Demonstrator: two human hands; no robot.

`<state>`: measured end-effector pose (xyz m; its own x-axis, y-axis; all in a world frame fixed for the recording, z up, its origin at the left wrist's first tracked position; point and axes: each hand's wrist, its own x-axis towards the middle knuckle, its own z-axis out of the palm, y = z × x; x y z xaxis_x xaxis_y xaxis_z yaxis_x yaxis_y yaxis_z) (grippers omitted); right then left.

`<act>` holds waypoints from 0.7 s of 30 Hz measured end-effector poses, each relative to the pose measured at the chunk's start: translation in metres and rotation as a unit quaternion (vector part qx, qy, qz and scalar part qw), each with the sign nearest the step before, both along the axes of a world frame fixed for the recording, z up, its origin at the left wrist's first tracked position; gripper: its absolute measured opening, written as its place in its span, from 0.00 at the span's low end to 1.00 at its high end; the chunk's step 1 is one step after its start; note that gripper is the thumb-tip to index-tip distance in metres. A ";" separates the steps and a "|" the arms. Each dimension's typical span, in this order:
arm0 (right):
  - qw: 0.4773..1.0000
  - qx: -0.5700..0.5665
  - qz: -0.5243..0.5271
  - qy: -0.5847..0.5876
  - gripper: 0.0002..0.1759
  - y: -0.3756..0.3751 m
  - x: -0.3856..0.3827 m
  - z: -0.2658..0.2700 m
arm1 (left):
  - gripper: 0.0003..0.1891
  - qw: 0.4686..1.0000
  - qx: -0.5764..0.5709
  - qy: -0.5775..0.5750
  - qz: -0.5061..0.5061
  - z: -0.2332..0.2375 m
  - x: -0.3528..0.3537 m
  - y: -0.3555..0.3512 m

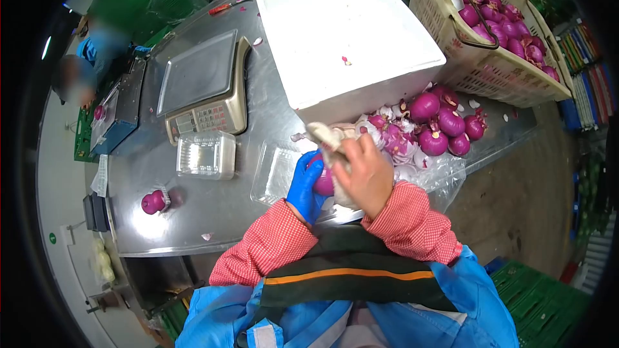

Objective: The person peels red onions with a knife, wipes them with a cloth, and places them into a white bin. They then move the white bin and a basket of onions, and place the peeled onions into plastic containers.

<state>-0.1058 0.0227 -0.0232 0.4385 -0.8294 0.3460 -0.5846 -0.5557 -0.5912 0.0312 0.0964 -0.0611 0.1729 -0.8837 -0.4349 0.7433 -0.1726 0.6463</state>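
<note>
My left hand (304,185), in a blue glove, is closed around a red onion (324,182). Bare and blurred a little by motion, my right hand (366,171) grips a whitish cloth (330,136) that hangs down against the onion's right side. Just beyond my hands, a heap of loose onion skins (401,145) lies by the box, with several whole red onions (445,122) to its right. A transparent plastic tray (274,171) sits left of my gloved hand.
A white foam box (348,32) stands ahead on the metal table (161,222). To its right is a crate (480,67) of red onions. A scale (203,84), stacked plastic trays (206,156) and a small onion pack (155,202) are leftward. Another person (106,45) works at far left.
</note>
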 end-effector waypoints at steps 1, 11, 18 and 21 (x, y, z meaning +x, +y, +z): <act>0.999 0.039 -0.023 0.010 0.18 -0.007 -0.003 -0.006 | 0.25 1.000 -0.008 -0.013 -0.003 0.002 -0.003 0.002; 0.984 0.124 0.064 -0.115 0.16 -0.011 -0.028 0.016 | 0.27 0.999 -0.046 -0.013 -0.004 0.009 0.004 -0.006; 0.927 0.318 0.045 -0.193 0.17 -0.020 -0.027 -0.027 | 0.42 0.933 0.039 0.354 -0.044 0.023 0.010 -0.006; 0.937 0.264 0.010 -0.228 0.17 -0.020 -0.029 -0.034 | 0.46 0.903 -0.014 0.416 -0.103 0.009 0.019 -0.001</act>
